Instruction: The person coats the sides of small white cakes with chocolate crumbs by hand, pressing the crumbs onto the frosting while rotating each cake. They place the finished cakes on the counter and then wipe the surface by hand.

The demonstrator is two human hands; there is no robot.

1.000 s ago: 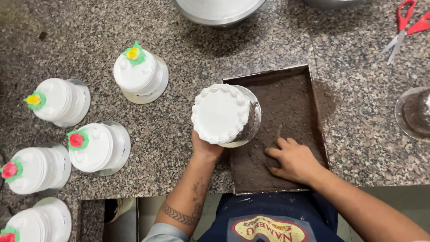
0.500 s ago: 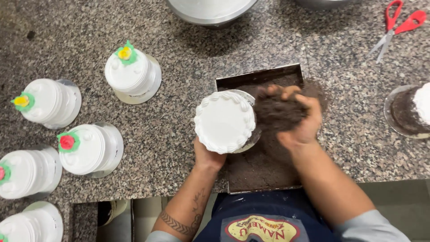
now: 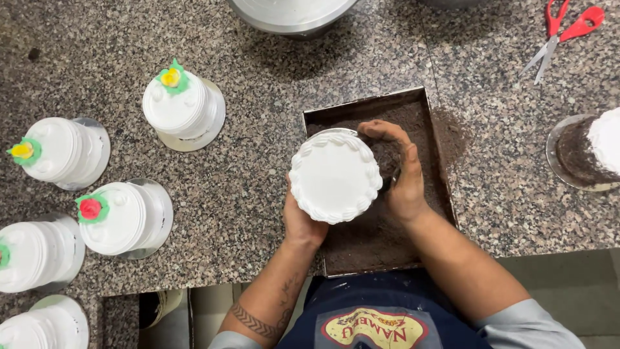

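My left hand (image 3: 300, 223) holds a small round white-iced cake (image 3: 334, 174) from beneath, lifted over a square tray (image 3: 361, 106) of dark brown crumbs. My right hand (image 3: 402, 171) is cupped against the cake's right side, pressing a handful of the dark crumbs (image 3: 385, 157) onto it. The cake's flat top is plain white with a piped scalloped rim. Its underside and the left palm are hidden.
Several white cakes on round boards stand at the left, among them one with a yellow flower (image 3: 183, 106) and one with a red flower (image 3: 121, 216). A crumb-coated cake (image 3: 591, 152) sits at the right edge. Red scissors (image 3: 558, 32) lie top right, a metal bowl (image 3: 290, 13) at top.
My right hand scooped crumbs from the tray, lifted them, and now presses them against the cake's right side. The left hand keeps holding the cake over the tray.
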